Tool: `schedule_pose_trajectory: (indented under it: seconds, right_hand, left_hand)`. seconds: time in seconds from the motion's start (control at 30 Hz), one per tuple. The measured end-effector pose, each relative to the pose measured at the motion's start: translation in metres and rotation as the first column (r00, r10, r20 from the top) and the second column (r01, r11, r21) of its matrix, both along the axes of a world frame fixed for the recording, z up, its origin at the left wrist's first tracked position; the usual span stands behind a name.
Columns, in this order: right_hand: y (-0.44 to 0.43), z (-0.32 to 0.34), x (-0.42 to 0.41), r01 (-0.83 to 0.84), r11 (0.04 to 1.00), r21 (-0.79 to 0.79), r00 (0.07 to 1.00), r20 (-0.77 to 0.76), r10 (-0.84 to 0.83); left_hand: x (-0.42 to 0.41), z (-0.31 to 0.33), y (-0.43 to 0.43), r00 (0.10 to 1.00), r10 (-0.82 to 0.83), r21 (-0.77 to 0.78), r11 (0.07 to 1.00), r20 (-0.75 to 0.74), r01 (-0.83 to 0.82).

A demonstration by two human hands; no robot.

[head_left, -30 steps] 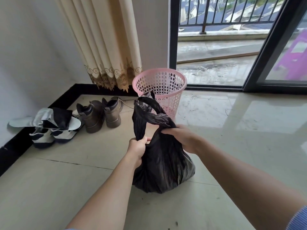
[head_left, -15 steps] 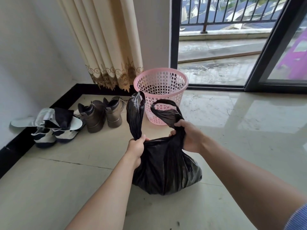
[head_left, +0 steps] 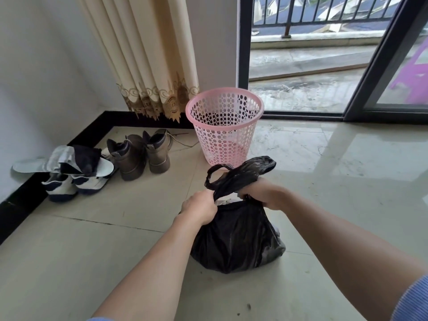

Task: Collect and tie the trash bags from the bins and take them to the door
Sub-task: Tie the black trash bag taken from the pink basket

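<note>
Pink bin [head_left: 224,126] at frame centre standing unlined; bulging black trash bag [head_left: 236,239] being gripped at its handles by left hand [head_left: 199,210] and right hand [head_left: 264,193]

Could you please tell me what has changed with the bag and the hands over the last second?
The black trash bag's two handle loops, which stood up apart, are now crossed and pulled low over its mouth. The left hand and right hand have drawn closer together, each still gripping a handle. The bag still sits on the floor; the pink bin, brown boots and curtain have not moved.
</note>
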State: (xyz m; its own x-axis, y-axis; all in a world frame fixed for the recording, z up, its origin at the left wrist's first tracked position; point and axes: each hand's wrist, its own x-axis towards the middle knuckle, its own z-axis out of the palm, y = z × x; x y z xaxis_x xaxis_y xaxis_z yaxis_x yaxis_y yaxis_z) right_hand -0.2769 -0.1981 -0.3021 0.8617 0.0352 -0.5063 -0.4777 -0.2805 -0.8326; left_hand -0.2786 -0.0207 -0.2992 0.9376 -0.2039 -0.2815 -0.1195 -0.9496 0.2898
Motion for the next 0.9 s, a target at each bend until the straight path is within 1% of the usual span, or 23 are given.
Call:
schedule_pose_trajectory:
  seconds: [0.07, 0.1, 0.17, 0.2, 0.23, 0.27, 0.3, 0.33, 0.37, 0.4, 0.43, 0.47, 0.5, 0.53, 0.57, 0.6, 0.63, 0.7, 0.77, 0.83, 0.9]
  right_hand:
    - [-0.005, 0.005, 0.000, -0.135, 0.982, 0.135, 0.984, -0.094, 0.149]
    - [-0.007, 0.007, 0.000, -0.177, 0.965, 0.196, 0.971, -0.125, 0.203]
    - [-0.006, 0.012, -0.001, -0.206, 0.940, 0.272, 0.960, -0.130, 0.247]
    - [-0.004, 0.017, 0.000, -0.182, 0.942, 0.282, 0.968, -0.116, 0.222]
    - [-0.001, 0.019, 0.002, -0.116, 0.956, 0.269, 0.984, -0.098, 0.147]
    - [0.002, 0.019, 0.005, -0.027, 0.970, 0.241, 0.997, -0.062, 0.043]
    - [0.006, 0.017, 0.008, 0.095, 0.964, 0.250, 0.995, -0.046, -0.086]
    - [0.007, 0.014, 0.012, 0.222, 0.931, 0.288, 0.975, -0.069, -0.211]
    - [0.008, 0.013, 0.014, 0.324, 0.877, 0.355, 0.946, -0.123, -0.299]
    - [0.007, 0.013, 0.015, 0.372, 0.828, 0.420, 0.928, -0.167, -0.333]
    - [0.005, 0.014, 0.015, 0.372, 0.795, 0.479, 0.928, -0.198, -0.315]
    - [0.001, 0.014, 0.015, 0.337, 0.787, 0.518, 0.941, -0.201, -0.271]
    - [-0.003, 0.015, 0.014, 0.296, 0.782, 0.549, 0.955, -0.198, -0.223]
    - [-0.007, 0.015, 0.014, 0.251, 0.793, 0.555, 0.966, -0.190, -0.172]
    - [-0.010, 0.017, 0.012, 0.201, 0.811, 0.549, 0.976, -0.180, -0.120]
    - [-0.011, 0.019, 0.010, 0.147, 0.840, 0.521, 0.984, -0.165, -0.070]
    - [-0.012, 0.022, 0.008, 0.089, 0.873, 0.480, 0.989, -0.149, -0.019]
    - [-0.011, 0.023, 0.006, -0.018, 0.933, 0.360, 0.987, -0.140, 0.073]
    - [-0.010, 0.023, 0.004, -0.096, 0.973, 0.210, 0.981, -0.144, 0.127]
    - [-0.008, 0.017, 0.006, -0.145, 0.989, 0.020, 0.985, -0.094, 0.146]
    - [-0.007, 0.010, 0.008, -0.114, 0.987, -0.117, 0.994, -0.011, 0.113]
  left_hand:
    - [0.000, 0.000, -0.002, 1.000, -0.017, 0.092, 0.996, 0.015, 0.015]
    - [0.000, 0.000, -0.004, 0.999, -0.028, 0.123, 0.992, 0.019, 0.025]
    - [-0.001, -0.002, -0.008, 0.998, -0.054, 0.178, 0.983, 0.022, 0.049]
    - [-0.002, -0.003, -0.011, 0.997, -0.078, 0.195, 0.978, 0.024, 0.072]
    - [-0.004, -0.003, -0.013, 0.994, -0.105, 0.203, 0.974, 0.023, 0.098]
    - [-0.006, -0.004, -0.015, 0.992, -0.124, 0.203, 0.972, 0.020, 0.118]
    - [-0.006, -0.004, -0.016, 0.990, -0.140, 0.187, 0.973, 0.012, 0.135]
    - [-0.005, -0.005, -0.016, 0.991, -0.137, 0.144, 0.980, -0.012, 0.137]
    - [-0.004, -0.007, -0.015, 0.992, -0.114, 0.063, 0.991, -0.050, 0.117]
    - [-0.002, -0.009, -0.013, 0.992, -0.062, -0.054, 0.997, -0.107, 0.056]
    - [0.000, -0.010, -0.010, 0.984, 0.007, -0.213, 0.976, -0.181, -0.046]
    - [0.002, -0.011, -0.006, 0.957, 0.086, -0.381, 0.904, -0.278, -0.192]
    - [0.003, -0.010, -0.002, 0.912, 0.139, -0.519, 0.785, -0.387, -0.340]
    - [0.005, -0.009, 0.003, 0.855, 0.159, -0.605, 0.643, -0.493, -0.469]
    - [0.006, -0.008, 0.007, 0.799, 0.154, -0.649, 0.504, -0.582, -0.570]
    - [0.008, -0.008, 0.011, 0.748, 0.135, -0.657, 0.395, -0.650, -0.642]
    - [0.008, -0.006, 0.015, 0.703, 0.111, -0.643, 0.324, -0.702, -0.694]
    - [0.010, -0.004, 0.020, 0.646, 0.068, -0.618, 0.232, -0.760, -0.752]
    - [0.009, -0.002, 0.023, 0.616, 0.067, -0.594, 0.204, -0.785, -0.778]
    - [0.009, 0.000, 0.024, 0.603, 0.023, -0.583, 0.231, -0.797, -0.779]
    - [0.010, 0.003, 0.024, 0.601, -0.041, -0.593, 0.226, -0.798, -0.773]
